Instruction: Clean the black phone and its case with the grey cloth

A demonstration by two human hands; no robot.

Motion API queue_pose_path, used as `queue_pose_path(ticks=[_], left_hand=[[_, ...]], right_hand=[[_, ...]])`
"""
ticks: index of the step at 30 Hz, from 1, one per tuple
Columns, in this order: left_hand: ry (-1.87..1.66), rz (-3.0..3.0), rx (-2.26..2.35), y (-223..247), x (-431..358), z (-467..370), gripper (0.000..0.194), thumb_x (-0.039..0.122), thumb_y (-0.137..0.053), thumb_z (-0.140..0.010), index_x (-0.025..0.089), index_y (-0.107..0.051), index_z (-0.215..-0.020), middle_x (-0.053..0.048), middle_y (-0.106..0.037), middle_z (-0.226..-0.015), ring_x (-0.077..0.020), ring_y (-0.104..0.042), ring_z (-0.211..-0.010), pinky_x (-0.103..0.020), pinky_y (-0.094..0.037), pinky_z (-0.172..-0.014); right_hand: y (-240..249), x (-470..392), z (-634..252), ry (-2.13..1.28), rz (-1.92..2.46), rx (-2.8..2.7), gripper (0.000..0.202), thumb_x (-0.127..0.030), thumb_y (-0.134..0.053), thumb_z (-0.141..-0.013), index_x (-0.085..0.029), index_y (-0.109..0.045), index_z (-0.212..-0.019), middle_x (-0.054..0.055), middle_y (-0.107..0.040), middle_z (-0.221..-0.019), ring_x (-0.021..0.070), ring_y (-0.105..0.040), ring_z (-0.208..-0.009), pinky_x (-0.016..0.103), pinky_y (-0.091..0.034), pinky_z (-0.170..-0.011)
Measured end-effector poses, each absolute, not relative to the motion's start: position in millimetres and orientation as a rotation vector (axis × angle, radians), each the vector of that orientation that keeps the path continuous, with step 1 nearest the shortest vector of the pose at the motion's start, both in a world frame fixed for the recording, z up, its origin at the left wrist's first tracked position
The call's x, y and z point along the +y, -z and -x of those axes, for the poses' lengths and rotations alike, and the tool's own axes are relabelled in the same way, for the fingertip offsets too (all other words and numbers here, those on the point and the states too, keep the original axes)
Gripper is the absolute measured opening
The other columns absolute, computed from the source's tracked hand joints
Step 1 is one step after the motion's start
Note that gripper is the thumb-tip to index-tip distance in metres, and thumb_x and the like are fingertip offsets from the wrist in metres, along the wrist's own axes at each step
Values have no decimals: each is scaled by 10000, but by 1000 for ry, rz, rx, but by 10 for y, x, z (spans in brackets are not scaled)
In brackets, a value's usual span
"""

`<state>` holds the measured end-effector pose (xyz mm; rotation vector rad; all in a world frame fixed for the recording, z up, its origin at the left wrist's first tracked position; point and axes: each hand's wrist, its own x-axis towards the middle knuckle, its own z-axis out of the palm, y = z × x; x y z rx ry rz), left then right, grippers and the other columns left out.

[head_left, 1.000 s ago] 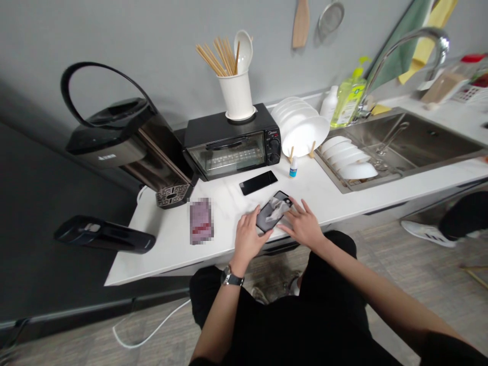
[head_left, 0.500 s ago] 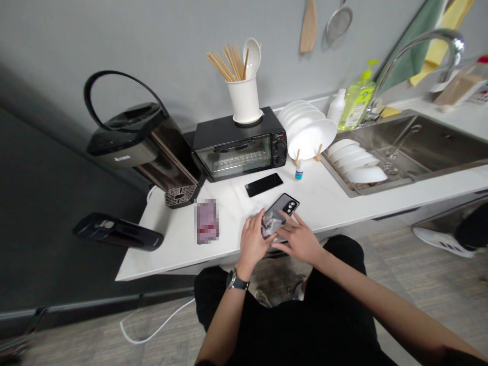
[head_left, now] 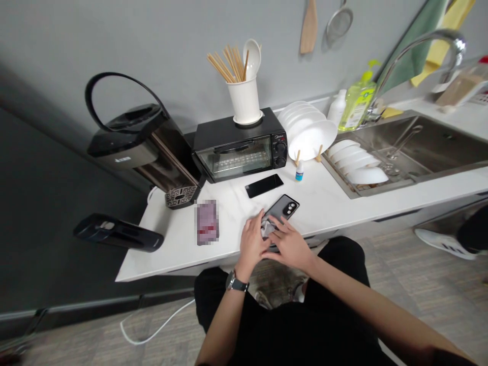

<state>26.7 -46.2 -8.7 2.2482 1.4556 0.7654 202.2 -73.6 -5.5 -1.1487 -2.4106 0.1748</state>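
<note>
At the counter's front edge lies a grey phone case (head_left: 280,208) with a black rim and camera holes at its far right corner. My left hand (head_left: 251,241) grips its left side, fingers bent along the edge. A crumpled light-grey cloth (head_left: 267,226) rests on the near half of the case. My right hand (head_left: 292,244) presses the cloth against the surface with its fingertips, which partly hide it. Beyond the case, a black phone (head_left: 264,185) lies flat. A small white bottle with a blue label (head_left: 299,171) stands to the right of that phone.
A toaster oven (head_left: 236,152) backs the counter, carrying a chopstick holder (head_left: 244,101). White plates (head_left: 314,137) stand in a rack beside the sink (head_left: 423,178). Left are a water dispenser (head_left: 152,152), a blurred-out purple item (head_left: 207,222) and a dark flask (head_left: 118,232).
My right hand has slid toward the lower left over the case, drawing the cloth with it, and more of the camera end shows. My left hand keeps its place.
</note>
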Motion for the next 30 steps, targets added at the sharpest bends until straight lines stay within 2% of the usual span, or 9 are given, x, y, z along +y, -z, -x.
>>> queue_pose_path(ticks=[5,9,12,15,19,23,25,30], left_hand=[[-874,-2165,1477,49,-475,-328,913,332,-768,-895,292,-236,-1635,-119,-355,-1642,-313,-411,-1494,-483,-408,-1213],[-898,-2183,1451,69,-434,-338,931,314,-773,-891,296,-218,-1638,-115,-425,-1605,-299,-433,-1482,-486,-390,-1234],[-903,-2193,1467,97,-417,-314,913,334,-755,-905,275,-217,-1640,-128,-464,-1585,-311,-448,-1463,-512,-393,-1227],[-887,-2207,1415,117,-418,-275,896,286,-703,-930,253,-176,-1653,-146,-429,-1617,-310,-431,-1483,-511,-384,-1234],[-867,-2175,1409,131,-435,-246,932,224,-681,-915,242,-126,-1664,-154,-369,-1659,-303,-406,-1514,-497,-373,-1245],[-889,-2143,1431,138,-432,-250,959,333,-735,-912,265,-141,-1663,-136,-385,-1654,-304,-430,-1501,-489,-389,-1235],[-889,-2152,1413,141,-415,-249,973,351,-749,-905,276,-142,-1663,-129,-389,-1655,-303,-445,-1490,-491,-393,-1231],[-866,-2152,1403,122,-384,-254,955,350,-750,-908,294,-165,-1661,-115,-449,-1624,-301,-476,-1455,-508,-402,-1212]], right_hand=[[54,-647,-2600,-9,1423,-2353,414,-533,-530,-1040,-189,-725,-1161,144,-743,-1268,361,-357,-1538,616,-277,-1243],[68,-332,-2802,134,1583,-2272,423,-503,-523,-1044,-146,-728,-1144,196,-713,-1314,388,-306,-1557,631,-270,-1240],[63,-227,-2574,93,1527,-2271,466,-539,-539,-1029,-121,-733,-1100,216,-738,-1234,382,-302,-1560,602,-277,-1249],[44,-352,-2196,-42,1337,-2346,450,-556,-566,-1014,-141,-736,-1034,187,-769,-1132,360,-350,-1541,587,-282,-1255],[53,-638,-2011,-169,1152,-2416,418,-565,-582,-1007,-175,-729,-1024,144,-781,-1104,319,-394,-1523,566,-280,-1266],[106,-663,-2399,-83,1278,-2379,387,-525,-556,-1032,-193,-717,-1145,122,-749,-1258,339,-372,-1533,606,-281,-1252],[116,-564,-2621,14,1408,-2335,393,-499,-520,-1051,-177,-712,-1169,144,-717,-1329,358,-365,-1535,614,-293,-1241],[84,-291,-2649,120,1600,-2220,485,-541,-489,-1047,-121,-727,-1098,223,-744,-1214,384,-302,-1561,618,-276,-1242]])
